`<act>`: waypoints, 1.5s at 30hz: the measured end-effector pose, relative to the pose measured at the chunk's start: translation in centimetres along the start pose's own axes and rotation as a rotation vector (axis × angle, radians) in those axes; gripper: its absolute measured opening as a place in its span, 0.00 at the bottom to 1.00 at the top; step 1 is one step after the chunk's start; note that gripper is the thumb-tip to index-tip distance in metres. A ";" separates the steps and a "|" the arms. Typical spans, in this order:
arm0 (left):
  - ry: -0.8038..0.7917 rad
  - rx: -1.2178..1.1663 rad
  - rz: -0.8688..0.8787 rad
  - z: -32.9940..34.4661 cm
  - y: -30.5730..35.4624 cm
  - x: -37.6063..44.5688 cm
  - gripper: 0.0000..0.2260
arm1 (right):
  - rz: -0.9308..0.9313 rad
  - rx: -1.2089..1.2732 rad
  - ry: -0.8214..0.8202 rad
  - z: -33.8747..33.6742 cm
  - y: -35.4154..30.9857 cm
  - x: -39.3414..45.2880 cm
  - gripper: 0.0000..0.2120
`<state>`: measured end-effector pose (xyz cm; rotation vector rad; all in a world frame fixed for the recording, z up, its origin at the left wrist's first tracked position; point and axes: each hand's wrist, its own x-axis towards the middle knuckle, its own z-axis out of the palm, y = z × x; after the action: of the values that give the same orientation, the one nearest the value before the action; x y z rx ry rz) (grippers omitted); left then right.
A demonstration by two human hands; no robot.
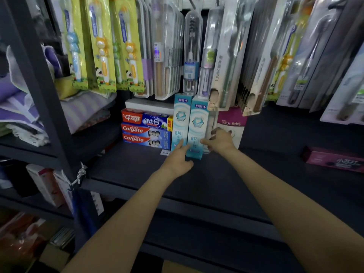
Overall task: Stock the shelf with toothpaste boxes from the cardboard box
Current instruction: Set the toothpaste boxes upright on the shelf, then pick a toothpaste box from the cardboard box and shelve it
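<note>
My right hand [219,139] has its grip curled round the right side of an upright teal toothpaste box [197,129], thumb at the front edge and fingers wrapped behind, while my left hand [178,161] lies nearly flat, fingers straight, pressing against the lower left of that box and the base of its twin [180,121] just beside it. Both boxes stand on end on the dark shelf [246,174], touching each other, under the hanging toothbrushes [191,54]. To their left, touching the twin, is a stack of flat toothpaste boxes [145,131], red and blue. Behind my right hand stands a white and pink packet [233,123], and a dark pink box [332,159] lies well apart on the right. I judge the job just begun: two teal boxes placed, much shelf bare. The cardboard box is not clearly in view.
</note>
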<state>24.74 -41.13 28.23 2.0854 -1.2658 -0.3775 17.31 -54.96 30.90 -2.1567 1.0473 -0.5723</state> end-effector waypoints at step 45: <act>-0.439 -0.895 -0.714 24.2 -13.3 -26.9 0.05 | 0.518 0.442 -0.661 16.1 23.1 -29.9 0.24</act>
<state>7.28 -23.01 -1.01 1.5926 -0.3354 -1.4700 -1.93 -35.37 0.30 -1.4368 0.9308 0.1485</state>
